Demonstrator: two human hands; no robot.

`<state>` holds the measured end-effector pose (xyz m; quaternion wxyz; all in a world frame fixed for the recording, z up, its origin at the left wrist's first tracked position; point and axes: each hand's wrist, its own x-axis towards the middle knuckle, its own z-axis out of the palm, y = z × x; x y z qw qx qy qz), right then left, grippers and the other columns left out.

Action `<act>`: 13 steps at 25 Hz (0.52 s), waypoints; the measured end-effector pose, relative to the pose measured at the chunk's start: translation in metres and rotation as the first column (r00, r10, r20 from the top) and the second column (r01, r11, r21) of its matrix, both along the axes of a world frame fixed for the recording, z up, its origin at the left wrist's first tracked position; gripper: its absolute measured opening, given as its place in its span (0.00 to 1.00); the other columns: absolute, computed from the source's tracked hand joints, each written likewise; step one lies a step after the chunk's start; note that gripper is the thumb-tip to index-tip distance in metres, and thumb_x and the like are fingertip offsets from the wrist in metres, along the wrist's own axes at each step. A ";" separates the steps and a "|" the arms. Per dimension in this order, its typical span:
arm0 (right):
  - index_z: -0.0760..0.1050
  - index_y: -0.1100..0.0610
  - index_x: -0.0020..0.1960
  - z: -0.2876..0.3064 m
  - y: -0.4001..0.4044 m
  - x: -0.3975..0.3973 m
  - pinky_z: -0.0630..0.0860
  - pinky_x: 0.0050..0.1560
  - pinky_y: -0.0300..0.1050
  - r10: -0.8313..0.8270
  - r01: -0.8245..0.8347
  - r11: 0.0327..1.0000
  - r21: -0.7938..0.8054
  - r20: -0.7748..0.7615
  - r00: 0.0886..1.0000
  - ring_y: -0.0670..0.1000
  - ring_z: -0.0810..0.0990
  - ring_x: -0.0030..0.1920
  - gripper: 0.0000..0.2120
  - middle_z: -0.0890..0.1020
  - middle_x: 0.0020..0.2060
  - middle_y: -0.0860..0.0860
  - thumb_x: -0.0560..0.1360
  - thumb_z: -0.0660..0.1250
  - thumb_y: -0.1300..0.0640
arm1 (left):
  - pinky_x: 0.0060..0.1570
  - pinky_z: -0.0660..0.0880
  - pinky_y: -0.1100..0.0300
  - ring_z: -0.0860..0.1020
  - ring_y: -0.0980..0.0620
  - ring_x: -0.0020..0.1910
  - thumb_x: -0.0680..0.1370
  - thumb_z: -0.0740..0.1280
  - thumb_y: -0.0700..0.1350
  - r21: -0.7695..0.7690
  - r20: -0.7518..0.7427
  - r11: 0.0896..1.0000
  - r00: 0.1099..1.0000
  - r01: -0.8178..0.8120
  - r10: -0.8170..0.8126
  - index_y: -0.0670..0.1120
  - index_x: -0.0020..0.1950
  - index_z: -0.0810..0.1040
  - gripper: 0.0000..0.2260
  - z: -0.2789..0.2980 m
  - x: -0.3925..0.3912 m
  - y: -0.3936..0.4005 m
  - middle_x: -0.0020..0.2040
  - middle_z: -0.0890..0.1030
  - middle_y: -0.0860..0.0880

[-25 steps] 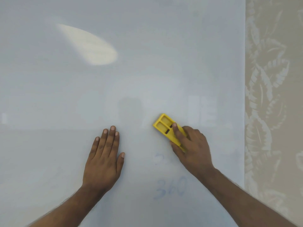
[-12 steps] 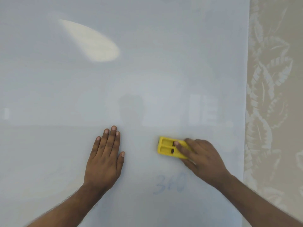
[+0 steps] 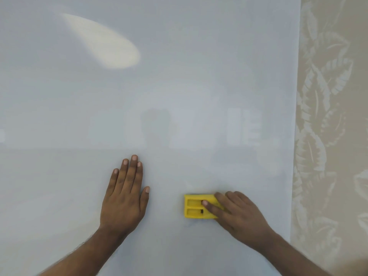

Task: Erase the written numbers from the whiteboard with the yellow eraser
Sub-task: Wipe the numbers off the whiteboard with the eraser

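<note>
A: What has changed in the last second?

B: The yellow eraser (image 3: 196,206) has come down and turned. One second ago it stood higher and tilted; now it lies flat and level on the whiteboard (image 3: 179,96), exactly where the blue "360" was written. Those digits I do not see any more, and the fainter digits above them are gone also.

A: How do the hands hold?

B: The right hand (image 3: 237,213) is closed on the eraser's right end, with one finger laid along the top and pressing it to the board. The left hand (image 3: 124,198) is spread flat on the board, fingers together and holding nothing, well apart from the eraser; it has not moved.

A: So the task is finished?

B: Nearly, I judge. No number is visible around the eraser, only perhaps a faint shade just under its lower edge. Something may remain hidden beneath it, so one more pass there would make sure.
</note>
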<state>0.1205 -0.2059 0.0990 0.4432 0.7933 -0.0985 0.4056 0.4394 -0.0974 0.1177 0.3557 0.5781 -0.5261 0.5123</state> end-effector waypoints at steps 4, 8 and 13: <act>0.66 0.51 0.74 0.038 -0.003 -0.007 0.73 0.48 0.52 0.008 -0.052 0.989 0.137 0.302 0.953 0.60 0.78 0.47 0.25 0.77 0.59 0.57 0.79 0.65 0.51 | 0.81 0.49 0.47 0.51 0.44 0.83 0.83 0.52 0.51 0.020 -0.011 1.000 1.000 -0.008 0.008 0.37 0.81 0.56 0.29 -0.008 -0.002 -0.001 0.83 0.56 0.42; 0.69 0.52 0.72 0.033 0.012 0.033 0.73 0.50 0.52 0.053 -0.093 0.987 0.129 0.283 0.958 0.61 0.78 0.48 0.24 0.78 0.59 0.58 0.77 0.68 0.52 | 0.81 0.48 0.48 0.50 0.45 0.83 0.83 0.53 0.52 0.029 0.020 1.000 1.000 -0.007 0.007 0.37 0.81 0.57 0.30 -0.016 -0.003 -0.001 0.82 0.56 0.41; 0.70 0.50 0.72 -0.031 0.010 0.027 0.73 0.53 0.51 0.055 -0.055 0.998 0.009 -0.088 0.995 0.59 0.76 0.47 0.25 0.80 0.58 0.56 0.76 0.69 0.57 | 0.81 0.47 0.49 0.50 0.45 0.83 0.83 0.54 0.51 0.031 0.045 0.999 0.999 0.008 -0.010 0.38 0.81 0.56 0.30 -0.026 -0.001 0.001 0.84 0.52 0.44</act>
